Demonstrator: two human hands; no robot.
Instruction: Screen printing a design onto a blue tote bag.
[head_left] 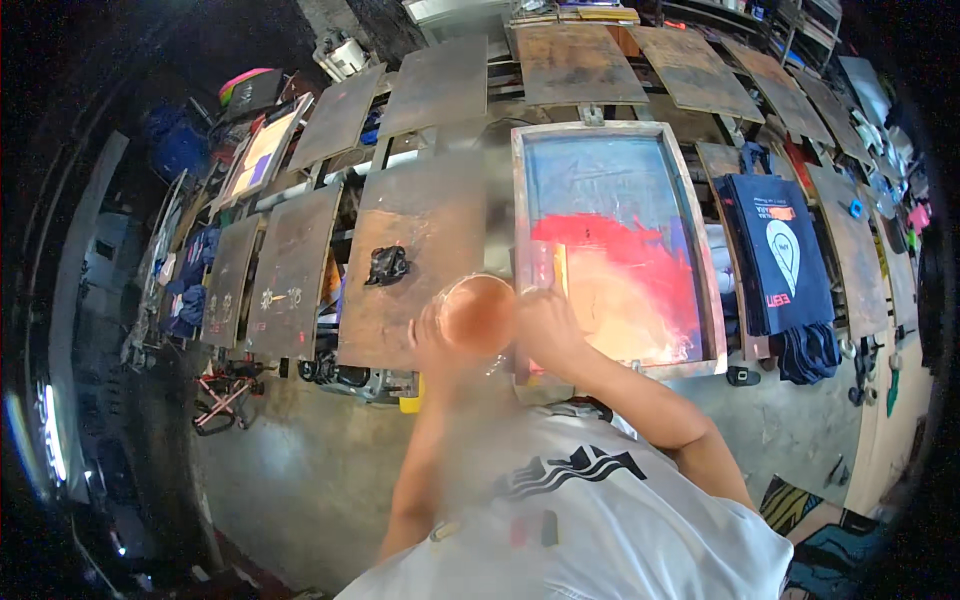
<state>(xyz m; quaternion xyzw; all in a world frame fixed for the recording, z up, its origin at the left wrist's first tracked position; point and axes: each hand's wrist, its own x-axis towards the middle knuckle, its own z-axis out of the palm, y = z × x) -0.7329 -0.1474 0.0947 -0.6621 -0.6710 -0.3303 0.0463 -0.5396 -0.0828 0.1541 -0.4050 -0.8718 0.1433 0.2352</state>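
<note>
My left hand [428, 338] is wrapped round the left side of a round tub [478, 315] that looks full of peach-orange ink. My right hand [550, 325] is closed at the tub's right edge, over the near left corner of a screen printing frame [718, 330]. What its fingers hold, if anything, is blurred. Inside the frame, red and peach ink [625, 290] covers the near part of the blue mesh [600, 170]. A yellowish strip [560, 268] stands at the mesh's left side, just beyond my right hand. Left of the tub, a crumpled black piece [388, 266] lies on a brown board [410, 220].
Several flat boards [435, 85] stand in rows on a metal rack. Dark blue printed tote bags [775, 250] lie stacked right of the frame. Another screen frame [262, 150] leans at the far left. A pink folded metal stand [225, 400] is on the floor.
</note>
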